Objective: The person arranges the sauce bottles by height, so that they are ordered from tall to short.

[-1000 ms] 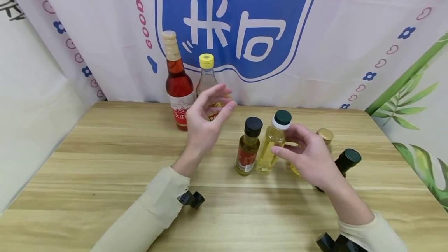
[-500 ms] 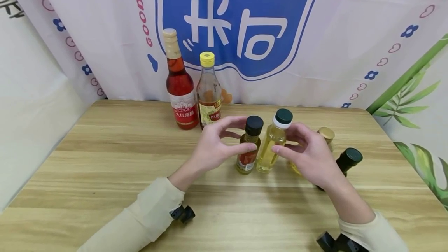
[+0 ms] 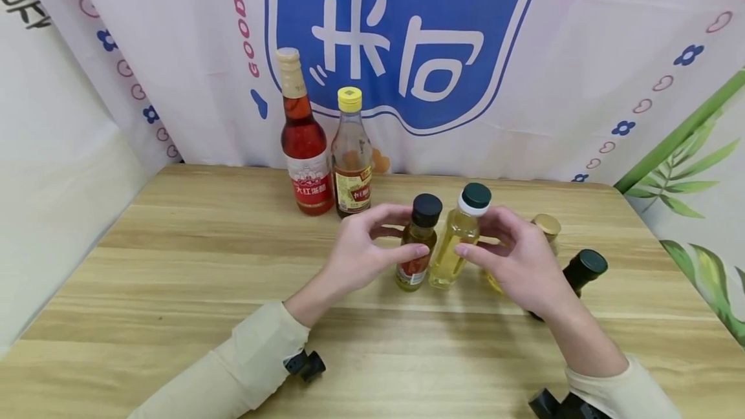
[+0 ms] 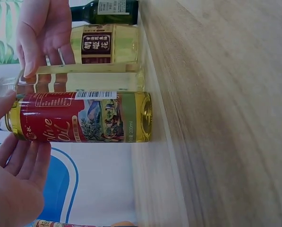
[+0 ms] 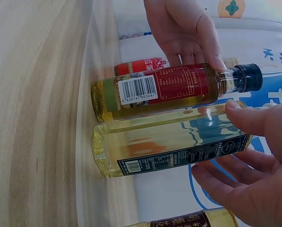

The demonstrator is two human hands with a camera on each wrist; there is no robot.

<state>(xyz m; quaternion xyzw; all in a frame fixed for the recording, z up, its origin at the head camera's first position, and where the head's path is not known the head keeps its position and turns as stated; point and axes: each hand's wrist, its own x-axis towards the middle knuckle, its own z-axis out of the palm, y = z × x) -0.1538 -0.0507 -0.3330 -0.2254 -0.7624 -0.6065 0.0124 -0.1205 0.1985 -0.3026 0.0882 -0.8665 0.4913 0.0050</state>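
Observation:
In the head view my left hand (image 3: 352, 251) holds a small olive oil bottle (image 3: 412, 271) with a black cap and red label, thumb on the near side and fingers behind. Its label reads "Olive Oil" in the left wrist view, where the bottle (image 4: 84, 118) stands on its base. My right hand (image 3: 526, 267) holds a clear square bottle of pale yellow oil (image 3: 447, 260) with a dark green cap. Thumb and fingers lie on opposite sides of this oil bottle (image 5: 174, 137) in the right wrist view. Both bottles are upright on the table, close side by side.
A tall bottle of red liquid (image 3: 304, 141) and a yellow-capped bottle (image 3: 352, 180) stand at the back left. Right of my right hand are a gold-capped oil bottle (image 3: 547, 225) and a dark green bottle (image 3: 582, 270), both partly hidden. A printed curtain (image 3: 221, 121) hangs behind the table (image 3: 174, 264).
My left hand has moved down and right, from in front of the yellow-capped bottle to the olive oil bottle, and taken hold of it. My right hand has stayed on the square oil bottle.

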